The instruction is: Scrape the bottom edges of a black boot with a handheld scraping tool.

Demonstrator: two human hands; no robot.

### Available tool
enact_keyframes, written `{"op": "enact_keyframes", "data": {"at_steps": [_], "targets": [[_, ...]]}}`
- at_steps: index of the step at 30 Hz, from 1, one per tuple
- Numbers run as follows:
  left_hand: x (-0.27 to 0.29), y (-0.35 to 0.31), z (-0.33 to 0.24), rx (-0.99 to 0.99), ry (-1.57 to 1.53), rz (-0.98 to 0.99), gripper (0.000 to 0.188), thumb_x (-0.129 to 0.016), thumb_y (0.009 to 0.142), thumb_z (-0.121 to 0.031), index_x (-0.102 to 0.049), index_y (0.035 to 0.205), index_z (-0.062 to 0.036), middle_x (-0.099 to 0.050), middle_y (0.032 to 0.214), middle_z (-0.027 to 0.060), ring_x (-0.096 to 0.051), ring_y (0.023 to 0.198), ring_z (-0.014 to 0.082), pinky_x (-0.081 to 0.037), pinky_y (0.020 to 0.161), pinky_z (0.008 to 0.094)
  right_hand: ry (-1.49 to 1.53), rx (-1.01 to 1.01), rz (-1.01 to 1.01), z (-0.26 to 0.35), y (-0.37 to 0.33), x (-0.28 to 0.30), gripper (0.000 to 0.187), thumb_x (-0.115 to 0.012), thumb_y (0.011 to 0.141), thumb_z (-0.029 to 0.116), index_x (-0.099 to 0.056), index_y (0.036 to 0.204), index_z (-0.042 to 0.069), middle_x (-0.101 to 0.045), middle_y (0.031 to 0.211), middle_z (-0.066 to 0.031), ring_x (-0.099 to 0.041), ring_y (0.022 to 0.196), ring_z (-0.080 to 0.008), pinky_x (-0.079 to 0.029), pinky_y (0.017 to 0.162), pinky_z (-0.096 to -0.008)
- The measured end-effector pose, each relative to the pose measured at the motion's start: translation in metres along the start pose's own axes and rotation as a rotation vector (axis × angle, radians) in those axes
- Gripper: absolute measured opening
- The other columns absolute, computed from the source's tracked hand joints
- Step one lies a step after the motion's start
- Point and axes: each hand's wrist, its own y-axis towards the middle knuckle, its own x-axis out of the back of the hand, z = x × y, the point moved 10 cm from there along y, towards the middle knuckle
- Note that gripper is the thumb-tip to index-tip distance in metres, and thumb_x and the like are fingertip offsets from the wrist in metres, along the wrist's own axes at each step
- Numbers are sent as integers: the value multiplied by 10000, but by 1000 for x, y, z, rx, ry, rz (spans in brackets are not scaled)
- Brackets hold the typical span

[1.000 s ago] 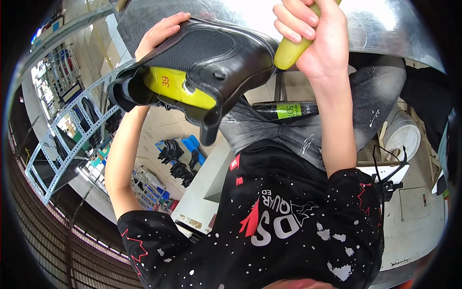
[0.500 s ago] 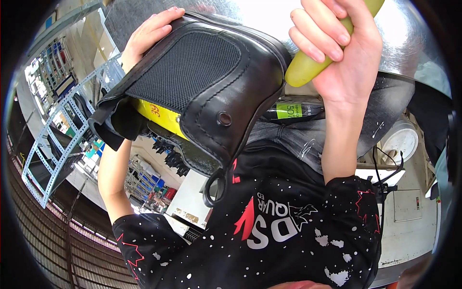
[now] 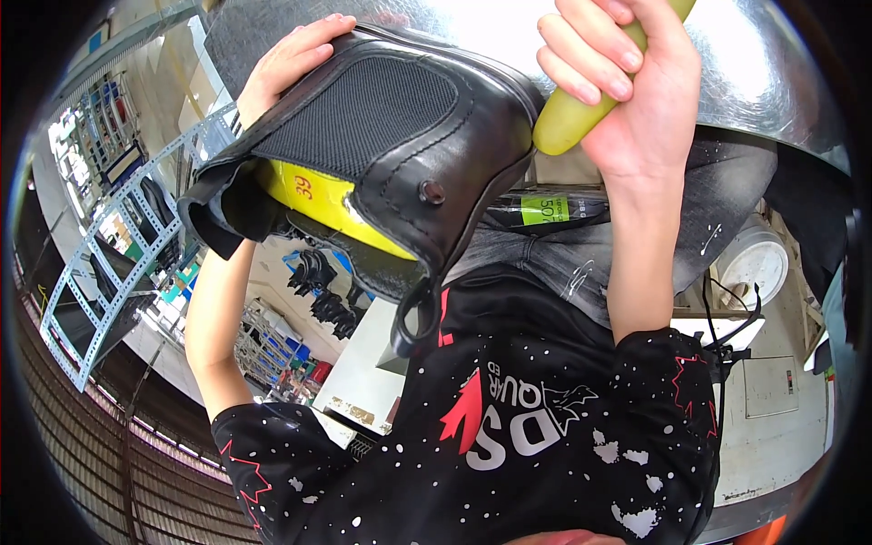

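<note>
A black ankle boot with a ribbed elastic side panel and a loop at its collar fills the middle of the head view. Inside its opening sits a yellow shoe last. My left hand grips the boot from its far left side, the fingers lying over its upper edge and the thumb hidden. In my right hand is a yellow-green handle, held in closed fingers. Its rounded end comes right beside the boot's right side; whether they touch I cannot tell. The rest of that tool runs out of the frame at the top.
A shiny metal surface lies behind the boot and hands. At the left stands a perforated metal rack with dark shoes. A white bucket is at the right, and a black packet with a green label lies near my lap.
The boot has tilted slightly, so more of the yellow last shows at its opening. My right hand has shifted a little left and up with the handle.
</note>
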Motion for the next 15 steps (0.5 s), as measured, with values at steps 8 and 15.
{"op": "enact_keyframes", "data": {"at_steps": [8,15], "targets": [[4,-2,-2,71,-53,-71,481,-734,894,-141,-556,1330,-42,-589,1414,202,-561,1327,356,-427,1124,448,213,-38,315,-6,12,-10,298,-530,1036,219,-463,756,143,-344,520,77,-304,388,-52,-280,360,-222],[-1,2,-3,82,-61,-70,446,-738,892,-126,-576,1300,-47,-603,1401,187,-575,1313,335,-427,1129,433,398,-79,573,-4,5,-27,296,-543,1034,229,-467,761,142,-339,529,76,-301,395,-54,-275,363,-220]]}}
